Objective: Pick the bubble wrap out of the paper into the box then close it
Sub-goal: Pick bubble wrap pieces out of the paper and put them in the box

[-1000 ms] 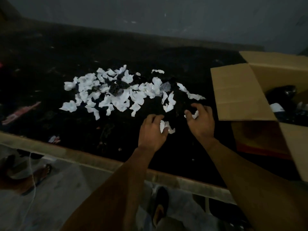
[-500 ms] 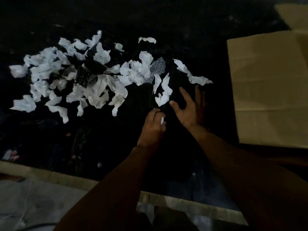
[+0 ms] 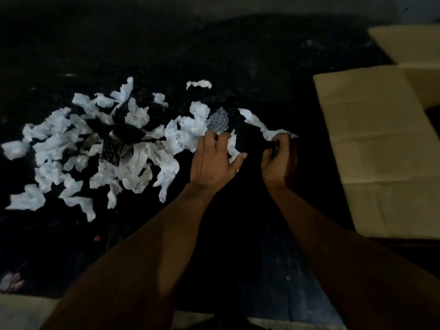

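Both hands have advanced to the paper scraps [image 3: 133, 151]. Left hand [image 3: 212, 160] pinches white paper; right hand [image 3: 278, 160] closes around dark bubble wrap [image 3: 271, 146] beside the box [image 3: 381, 151].

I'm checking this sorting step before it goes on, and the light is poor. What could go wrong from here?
The right hand grips a dark bubble wrap piece beside a torn white paper strip; paper may ride along into the open brown cardboard box. The left hand rests on white paper scraps and could scatter them. Dark wrap pieces in the pile are easily missed on the black surface.
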The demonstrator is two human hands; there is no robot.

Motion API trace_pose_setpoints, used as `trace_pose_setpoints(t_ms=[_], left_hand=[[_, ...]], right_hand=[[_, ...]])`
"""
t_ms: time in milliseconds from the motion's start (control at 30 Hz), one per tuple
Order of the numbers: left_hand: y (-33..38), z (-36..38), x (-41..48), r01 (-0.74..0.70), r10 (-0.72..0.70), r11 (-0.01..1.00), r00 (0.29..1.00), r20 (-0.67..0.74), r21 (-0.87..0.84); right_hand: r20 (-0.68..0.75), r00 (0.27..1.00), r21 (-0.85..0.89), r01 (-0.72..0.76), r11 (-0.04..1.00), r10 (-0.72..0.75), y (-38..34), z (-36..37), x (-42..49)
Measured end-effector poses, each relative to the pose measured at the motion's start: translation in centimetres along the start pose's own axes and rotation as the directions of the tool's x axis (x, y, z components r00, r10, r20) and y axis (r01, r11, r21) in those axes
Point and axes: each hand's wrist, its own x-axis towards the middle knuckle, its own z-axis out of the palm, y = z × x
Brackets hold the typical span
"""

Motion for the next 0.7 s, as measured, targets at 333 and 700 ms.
trace_pose_setpoints(t_ms=[333, 700], left_hand=[[-2.0, 4.4, 3.0, -0.018, -0.040, 0.978, 0.961, 0.273, 0.208], [-2.1, 6.9, 1.5, -0.178, 0.182, 0.978, 0.983, 0.036, -0.105]], right_hand=[[0.094, 0.993, -0.365, -0.034, 0.930, 0.073, 1.0, 3.9, 5.6], [0.061, 0.991, -0.287, -0.097, 0.953, 0.120, 3.1, 6.3, 6.5]])
